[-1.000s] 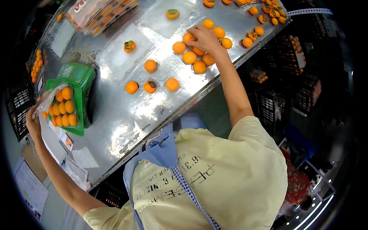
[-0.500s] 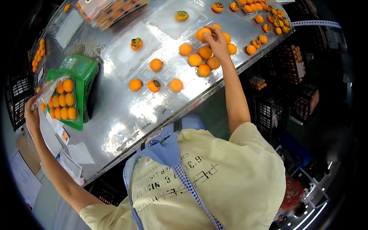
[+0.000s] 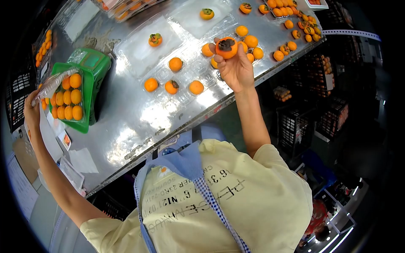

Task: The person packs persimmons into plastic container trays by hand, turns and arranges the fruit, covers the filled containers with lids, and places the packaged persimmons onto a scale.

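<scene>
My right hand (image 3: 236,71) is turned palm up and holds an orange persimmon (image 3: 226,48) with its dark calyx facing up, above a clear plastic tray of persimmons (image 3: 250,41). My left hand (image 3: 32,110) grips the edge of a clear lid (image 3: 57,83) on a pack of persimmons (image 3: 67,98). That pack rests on the green scale (image 3: 87,67). Between the hands, a clear tray (image 3: 184,77) carries several persimmons, one of them (image 3: 171,87) calyx up.
The metal table (image 3: 139,122) has single persimmons (image 3: 155,40) on it and a pile of them (image 3: 310,29) at its far right. Clear packs (image 3: 126,8) lie at the back. Black crates (image 3: 295,126) stand right of the table. A person in red (image 3: 318,217) is at lower right.
My right hand has lifted a persimmon from the tray and turned it, so its calyx now faces up. My left hand still holds the lid. The whole view has shifted slightly.
</scene>
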The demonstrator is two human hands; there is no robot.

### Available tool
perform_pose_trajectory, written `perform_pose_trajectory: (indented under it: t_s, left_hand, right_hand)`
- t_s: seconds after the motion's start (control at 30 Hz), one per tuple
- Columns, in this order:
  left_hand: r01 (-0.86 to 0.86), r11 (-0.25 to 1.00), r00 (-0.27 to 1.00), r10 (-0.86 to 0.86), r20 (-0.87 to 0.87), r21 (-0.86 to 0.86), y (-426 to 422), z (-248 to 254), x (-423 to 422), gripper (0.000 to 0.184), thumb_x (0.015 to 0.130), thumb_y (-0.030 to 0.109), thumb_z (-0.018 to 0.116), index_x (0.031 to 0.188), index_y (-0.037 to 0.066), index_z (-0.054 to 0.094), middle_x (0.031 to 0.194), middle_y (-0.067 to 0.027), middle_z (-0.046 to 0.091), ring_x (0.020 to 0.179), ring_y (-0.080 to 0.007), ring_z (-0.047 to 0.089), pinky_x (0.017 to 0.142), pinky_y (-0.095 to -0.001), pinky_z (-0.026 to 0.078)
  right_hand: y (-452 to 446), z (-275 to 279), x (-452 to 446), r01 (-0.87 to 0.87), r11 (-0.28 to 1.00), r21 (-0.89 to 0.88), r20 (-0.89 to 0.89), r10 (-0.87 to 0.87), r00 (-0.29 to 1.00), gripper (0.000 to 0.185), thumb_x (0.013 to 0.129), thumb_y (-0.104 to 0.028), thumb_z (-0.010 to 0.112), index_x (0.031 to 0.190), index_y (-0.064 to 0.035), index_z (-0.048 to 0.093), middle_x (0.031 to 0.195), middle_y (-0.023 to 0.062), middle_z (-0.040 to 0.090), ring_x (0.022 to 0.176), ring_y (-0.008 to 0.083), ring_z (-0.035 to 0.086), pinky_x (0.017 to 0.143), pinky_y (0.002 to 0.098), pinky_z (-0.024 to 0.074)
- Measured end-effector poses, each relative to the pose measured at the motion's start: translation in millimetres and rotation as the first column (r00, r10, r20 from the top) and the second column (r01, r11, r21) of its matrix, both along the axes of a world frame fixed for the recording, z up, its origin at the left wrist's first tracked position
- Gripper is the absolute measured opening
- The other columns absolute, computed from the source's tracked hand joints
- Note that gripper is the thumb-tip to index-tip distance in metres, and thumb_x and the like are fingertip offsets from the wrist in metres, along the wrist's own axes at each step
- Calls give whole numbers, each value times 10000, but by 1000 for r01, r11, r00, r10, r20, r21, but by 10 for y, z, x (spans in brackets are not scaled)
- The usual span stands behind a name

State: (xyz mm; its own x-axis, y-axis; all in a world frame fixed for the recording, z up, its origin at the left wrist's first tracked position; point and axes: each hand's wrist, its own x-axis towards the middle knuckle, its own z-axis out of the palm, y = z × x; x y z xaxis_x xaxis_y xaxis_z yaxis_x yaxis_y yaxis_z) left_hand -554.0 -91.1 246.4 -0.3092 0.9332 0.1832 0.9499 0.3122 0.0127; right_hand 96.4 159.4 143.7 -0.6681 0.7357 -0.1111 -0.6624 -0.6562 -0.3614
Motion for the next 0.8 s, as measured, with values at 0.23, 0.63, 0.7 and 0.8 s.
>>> perform_pose_trajectory:
  t_s: [0.23, 0.63, 0.7, 0.8]
  left_hand:
    - [6, 1000, 1000, -6, 6, 9, -57, -65, -79, 338, 822, -23, 570, 1138, 83, 621, 1107, -117, 630, 1059, -264, 585, 917, -326, 446]
    - [-42, 893, 999, 47, -1, -449, -271, 181, 1007, 896, 561, -121, 678, 1370, 156, 412, 1334, -91, 497, 1241, -321, 426, 1052, -387, 361]
    - [-155, 770, 981, 195, -3, -619, -310, 368, 1272, 913, 551, -105, 706, 1373, 161, 409, 1338, -84, 497, 1258, -312, 416, 1067, -386, 349]
    - [30, 976, 986, 6, 165, -215, -179, 530, 1964, 738, 682, -24, 719, 1353, 103, 442, 1321, -104, 515, 1256, -303, 438, 1049, -372, 360]
  right_hand:
    - [-68, 31, -57, -29, 997, -71, -16, 28, 999, 610, 988, -469, 309, 1235, 65, 469, 1114, 222, 554, 772, 171, 555, 651, 227, 489]
    - [-208, 133, -128, -167, 986, -28, -84, 164, 983, 556, 994, -436, 207, 1273, -24, 456, 1100, 280, 572, 589, 120, 467, 474, 194, 392]
    - [-259, 171, -187, -183, 983, 10, 6, 183, 983, 559, 996, -435, 216, 1290, -7, 423, 1077, 273, 571, 558, 108, 427, 446, 181, 368]
    - [-415, 246, -331, -215, 973, 81, 110, 206, 973, 570, 998, -446, 214, 1296, 2, 404, 1057, 263, 574, 537, 106, 406, 436, 180, 350]
